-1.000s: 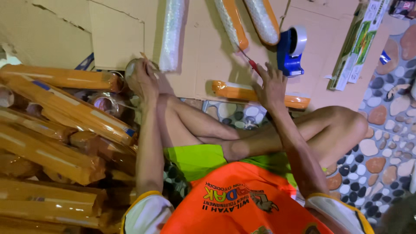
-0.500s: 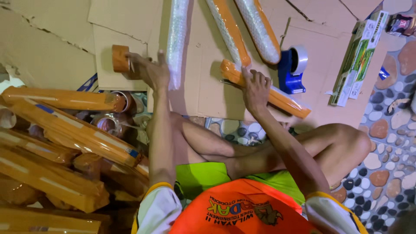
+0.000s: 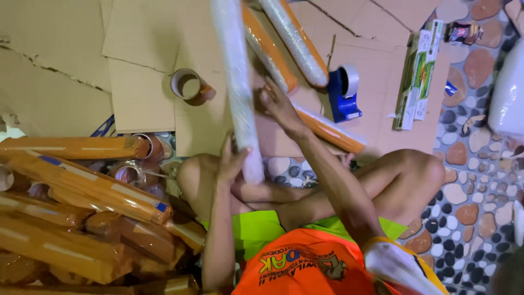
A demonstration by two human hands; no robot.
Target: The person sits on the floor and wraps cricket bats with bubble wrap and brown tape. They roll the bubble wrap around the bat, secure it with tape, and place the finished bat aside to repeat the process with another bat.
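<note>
Bubble-wrapped long white roll [image 3: 236, 82] is held over the flattened brown cardboard sheets [image 3: 142, 93], its long axis running away from the body. Its near end is clasped by the left hand [image 3: 233, 158], fingers curled round it. Farther up, its right side is touched by the right hand [image 3: 279, 105], fingers loosely spread.

The left hand [image 3: 232, 158] gripped a clear-wrapped roll [image 3: 236, 82] near its lower end; the right hand [image 3: 278, 104] touched its side, above cardboard [image 3: 142, 98], beside a tape dispenser [image 3: 343, 93].
</note>
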